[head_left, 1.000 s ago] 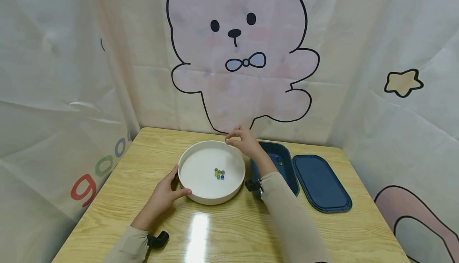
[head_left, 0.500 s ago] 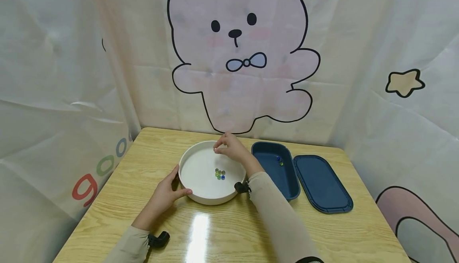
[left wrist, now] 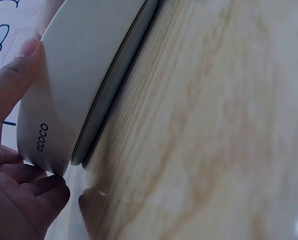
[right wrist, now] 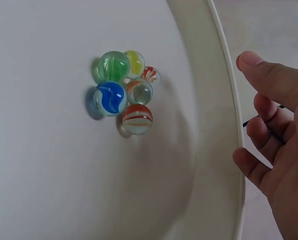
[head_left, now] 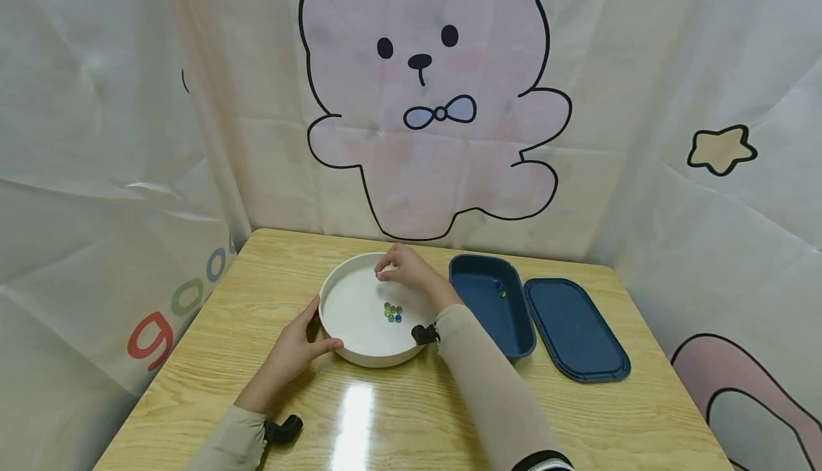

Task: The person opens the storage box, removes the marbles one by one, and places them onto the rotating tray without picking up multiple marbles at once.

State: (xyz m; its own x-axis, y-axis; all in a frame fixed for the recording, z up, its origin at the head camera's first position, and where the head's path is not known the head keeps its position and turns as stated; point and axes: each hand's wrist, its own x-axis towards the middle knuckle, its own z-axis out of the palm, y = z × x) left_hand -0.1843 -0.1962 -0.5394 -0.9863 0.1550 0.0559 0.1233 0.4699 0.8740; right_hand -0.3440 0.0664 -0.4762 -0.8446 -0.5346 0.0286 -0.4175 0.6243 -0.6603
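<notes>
A round white tray (head_left: 353, 328) with a raised wall stands on the table. My left hand (head_left: 292, 350) grips its left side, thumb at the rim and fingers under the lower edge; the left wrist view shows "ecoco" printed on the wall. Several glass marbles (right wrist: 111, 97), among them green, yellow, blue-swirled and red-striped ones, lie clustered on the tray floor. My right hand (head_left: 411, 271) hovers over the far part of the tray, thumb and forefinger pinched on a small marble that the fingertips mostly hide. In the right wrist view this hand (right wrist: 284, 130) overlaps the tray's rim.
To the right of the tray sits a dark blue rectangular container (head_left: 491, 328) with a few marbles (head_left: 500, 288) inside. Its matching flat lid (head_left: 578, 328) lies beside it. A printed curtain (head_left: 437, 171) rises behind the wooden table (head_left: 398, 421).
My right hand has moved left and a little toward me, from the tray's far right rim to over the tray floor. My left hand keeps its grip on the tray.
</notes>
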